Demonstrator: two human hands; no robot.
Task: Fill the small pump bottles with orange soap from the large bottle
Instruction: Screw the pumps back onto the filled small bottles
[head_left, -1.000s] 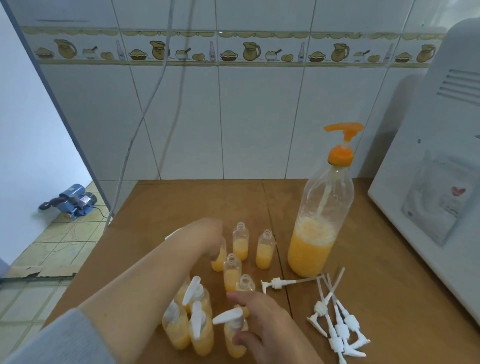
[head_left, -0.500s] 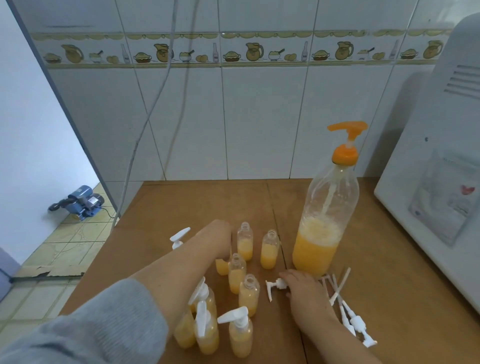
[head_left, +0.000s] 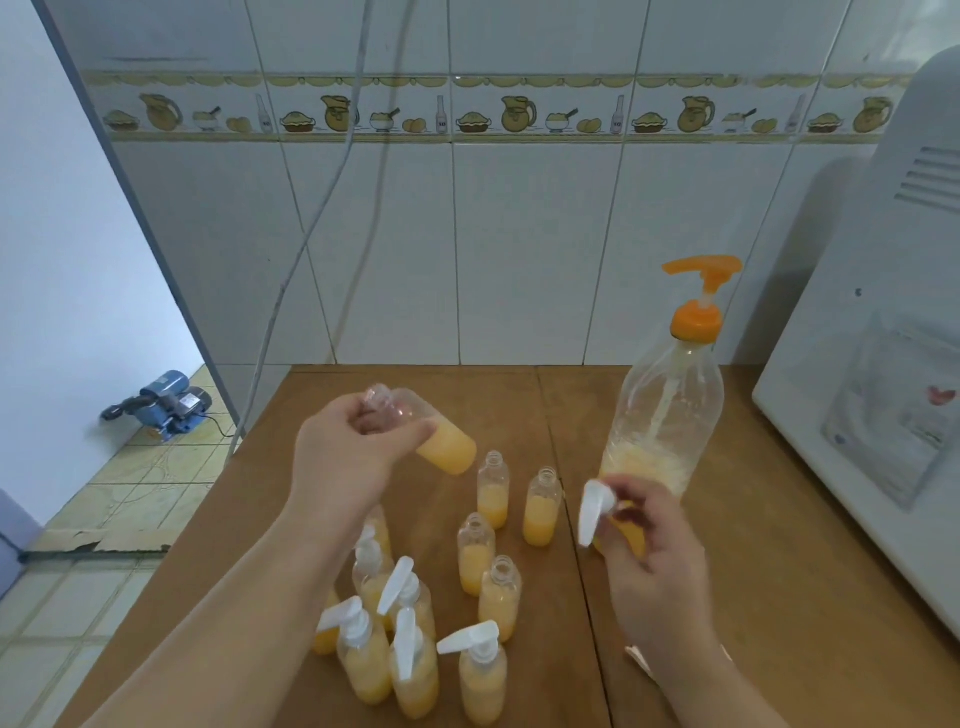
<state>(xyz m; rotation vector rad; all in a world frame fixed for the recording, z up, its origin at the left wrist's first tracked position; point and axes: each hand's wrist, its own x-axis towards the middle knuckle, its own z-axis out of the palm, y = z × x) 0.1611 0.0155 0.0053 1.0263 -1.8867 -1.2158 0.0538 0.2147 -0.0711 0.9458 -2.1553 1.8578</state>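
My left hand (head_left: 345, 457) holds a small open bottle (head_left: 439, 441) half full of orange soap, lifted and tilted above the table. My right hand (head_left: 652, 551) grips a white pump cap (head_left: 594, 512) in front of the large bottle (head_left: 667, 415), which has an orange pump and soap in its lower part. Several uncapped small bottles (head_left: 492, 491) with orange soap stand mid-table. Several capped ones (head_left: 480, 675) stand closer to me.
A wooden table (head_left: 779, 597) meets a tiled wall. A white appliance (head_left: 883, 389) fills the right side. Loose pump caps lie hidden behind my right arm. A blue pump motor (head_left: 166, 397) sits on the floor at left.
My left hand has lifted a small open bottle off the table. My right hand picked up a white pump cap from the table and raised it.
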